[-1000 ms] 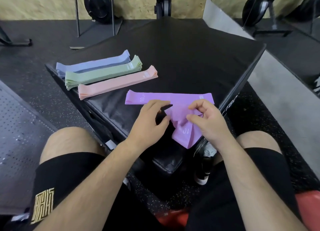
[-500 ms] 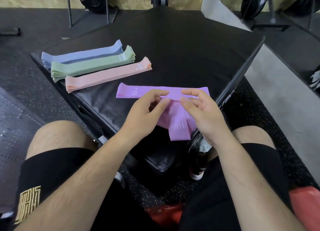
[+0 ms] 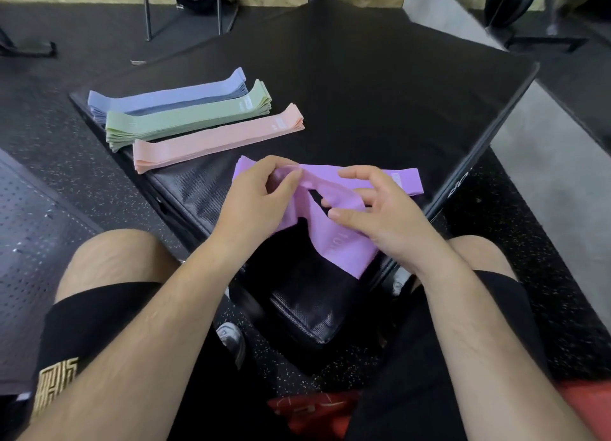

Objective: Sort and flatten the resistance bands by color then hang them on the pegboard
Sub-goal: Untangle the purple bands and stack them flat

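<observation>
**Hands pinch a purple band at the near edge of the surface**

Left hand [image 3: 261,202] grips the loose purple band [image 3: 344,245] by its upper edge, with thumb and forefinger pressed together on the fabric and the other fingers curled beneath. The right hand [image 3: 383,219] is just beside it on the same band. Its thumb lies on the fabric, a curled finger is tucked under a fold, and the forefinger stretches out above. The band runs between the two hands, twisted and not yet flat. Its lower end droops past the near edge of the black surface [image 3: 363,87], in front of the right wrist, and bears faint pale lettering.

Behind the hands and partly covered by them, a flat purple strip [image 3: 408,181] lies on the surface, its right end sticking out past the right hand's fingers.

Farther back and to the left, three flattened piles lie side by side, slanted alike and touching or nearly so. The pink pile [image 3: 218,139] is nearest the hands, the green pile [image 3: 188,121] lies behind it, and the blue pile [image 3: 165,97] is farthest. All three are well apart from both hands.

A dark perforated board [image 3: 29,242] lies on the floor to the left, beside the person's left knee.
</observation>
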Demonstrator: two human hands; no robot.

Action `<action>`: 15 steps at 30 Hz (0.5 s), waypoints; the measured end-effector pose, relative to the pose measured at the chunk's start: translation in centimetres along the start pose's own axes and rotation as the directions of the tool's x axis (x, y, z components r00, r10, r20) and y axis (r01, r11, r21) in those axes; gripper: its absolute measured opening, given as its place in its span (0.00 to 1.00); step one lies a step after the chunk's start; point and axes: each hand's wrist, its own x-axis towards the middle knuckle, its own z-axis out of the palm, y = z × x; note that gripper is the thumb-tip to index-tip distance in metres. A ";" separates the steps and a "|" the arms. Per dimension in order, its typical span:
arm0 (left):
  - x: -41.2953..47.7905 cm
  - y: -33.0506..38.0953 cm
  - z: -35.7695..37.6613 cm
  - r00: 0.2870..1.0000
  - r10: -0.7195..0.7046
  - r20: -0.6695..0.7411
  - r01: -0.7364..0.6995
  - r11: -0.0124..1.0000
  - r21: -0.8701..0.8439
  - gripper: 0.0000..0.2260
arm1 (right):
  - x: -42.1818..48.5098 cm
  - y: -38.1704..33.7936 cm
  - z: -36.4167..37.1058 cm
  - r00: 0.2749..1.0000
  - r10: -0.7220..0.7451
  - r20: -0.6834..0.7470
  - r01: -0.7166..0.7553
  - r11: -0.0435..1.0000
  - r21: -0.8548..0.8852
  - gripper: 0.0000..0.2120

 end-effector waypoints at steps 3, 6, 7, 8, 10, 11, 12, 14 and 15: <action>0.0 -0.6 0.2 0.993 0.118 0.019 -0.120 0.986 0.119 0.09 | 0.6 0.0 -0.2 1.000 0.004 -0.030 -0.004 1.000 0.020 0.23; -0.1 -0.9 0.7 0.979 0.195 0.057 -0.202 0.963 0.176 0.12 | 0.8 0.2 -0.1 0.999 0.025 0.031 -0.024 1.000 -0.017 0.28; -0.1 -0.9 0.8 0.977 0.207 0.059 -0.215 0.959 0.183 0.13 | 0.8 0.3 0.0 0.999 0.022 0.032 -0.021 0.999 -0.032 0.29; -0.2 -0.9 0.8 0.975 0.217 0.046 -0.222 0.957 0.188 0.14 | 0.9 0.3 0.0 1.000 0.013 0.020 -0.012 0.999 -0.044 0.28; -0.3 -0.7 0.7 0.962 0.270 -0.036 -0.257 0.944 0.207 0.17 | 1.1 0.2 0.0 1.000 -0.015 -0.015 0.014 0.999 -0.043 0.28; -0.3 -0.5 0.5 0.946 0.314 -0.084 -0.288 0.929 0.231 0.18 | 1.2 0.1 0.0 0.999 -0.023 -0.029 0.023 1.000 -0.021 0.28; -0.4 -0.2 0.3 0.925 0.361 -0.115 -0.322 0.910 0.262 0.19 | 1.2 0.0 -0.1 0.999 -0.026 -0.039 0.026 1.000 0.016 0.28; -1.0 0.6 0.0 0.883 0.454 -0.118 -0.394 0.854 0.340 0.18 | 1.2 -0.1 -0.3 0.998 -0.015 -0.064 0.023 0.993 0.113 0.28; -1.4 0.9 -0.1 0.859 0.501 -0.107 -0.433 0.822 0.371 0.16 | 1.3 -0.1 -0.3 0.997 -0.003 -0.079 0.016 0.986 0.166 0.28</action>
